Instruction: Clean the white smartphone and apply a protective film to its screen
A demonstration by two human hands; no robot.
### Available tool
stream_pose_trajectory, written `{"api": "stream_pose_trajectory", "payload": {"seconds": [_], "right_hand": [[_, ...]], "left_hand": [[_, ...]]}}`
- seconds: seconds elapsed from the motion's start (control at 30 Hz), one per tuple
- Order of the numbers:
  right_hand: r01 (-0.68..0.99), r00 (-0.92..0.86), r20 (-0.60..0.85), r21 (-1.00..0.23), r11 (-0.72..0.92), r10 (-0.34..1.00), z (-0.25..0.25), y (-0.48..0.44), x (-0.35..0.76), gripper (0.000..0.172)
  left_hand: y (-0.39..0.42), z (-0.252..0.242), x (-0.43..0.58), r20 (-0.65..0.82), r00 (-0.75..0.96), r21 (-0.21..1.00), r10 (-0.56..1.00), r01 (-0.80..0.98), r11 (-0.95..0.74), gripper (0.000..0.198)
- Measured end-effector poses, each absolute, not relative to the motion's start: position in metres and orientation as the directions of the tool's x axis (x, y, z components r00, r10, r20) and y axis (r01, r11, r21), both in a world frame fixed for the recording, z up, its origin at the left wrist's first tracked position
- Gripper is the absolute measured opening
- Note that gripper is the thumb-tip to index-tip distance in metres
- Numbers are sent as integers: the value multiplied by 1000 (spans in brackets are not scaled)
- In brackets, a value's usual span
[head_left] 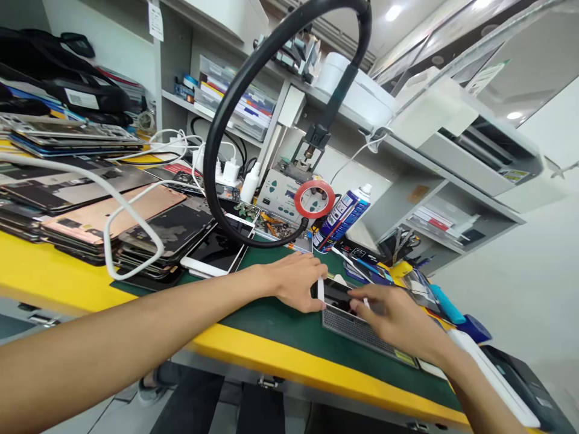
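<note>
A white-framed phone with a dark screen lies over a grey perforated metal plate on the green mat. My left hand grips the phone's left end, thumb at the near edge and fingers at the far one. Above the right part of the screen is my right hand, its thumb and fingertips pinched together. A small white piece shows at those fingers; whether it is a separate thing or the phone's edge, I cannot tell. The right end of the phone is hidden behind that hand.
Stacks of tablet screens and a white tablet lie left. A ring-shaped black hose arches above the bench. Behind stand a blue spray can, red tape roll and grey machine. Tools and a turquoise object sit right.
</note>
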State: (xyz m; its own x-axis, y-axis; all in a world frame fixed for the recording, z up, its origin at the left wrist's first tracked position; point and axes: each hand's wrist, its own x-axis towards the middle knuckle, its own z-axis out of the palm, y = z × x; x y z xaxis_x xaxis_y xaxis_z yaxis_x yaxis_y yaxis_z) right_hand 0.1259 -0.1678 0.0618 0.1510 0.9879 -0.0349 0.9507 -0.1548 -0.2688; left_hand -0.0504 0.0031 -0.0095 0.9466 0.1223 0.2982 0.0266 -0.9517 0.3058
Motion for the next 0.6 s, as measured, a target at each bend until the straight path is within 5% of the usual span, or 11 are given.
{"api": "stream_pose_trajectory", "payload": {"seconds": [0.07, 0.13, 0.27, 0.4, 0.6], "right_hand": [[808, 180, 14, -572, -139, 984, 68, -151, 125, 19], [393, 185, 58, -919, -20, 981, 65, -129, 125, 13], [110, 181, 88, -992, 69, 979, 41, -88, 116, 33], [-19, 122, 5, -1000, 8, 993, 14, -69, 109, 32], [-128, 76, -41, -991, -31, 996, 2, -66, 118, 28]], "left_hand": [[2, -10, -48, 299, 946, 314, 130, 31, -949, 66], [1, -11, -47, 289, 946, 332, 151, 49, -942, 73], [2, -12, -46, 291, 936, 339, 199, 94, -936, 76], [6, -13, -44, 280, 929, 379, 243, 125, -917, 63], [4, -15, -41, 289, 916, 477, 278, 114, -872, 75]]}}
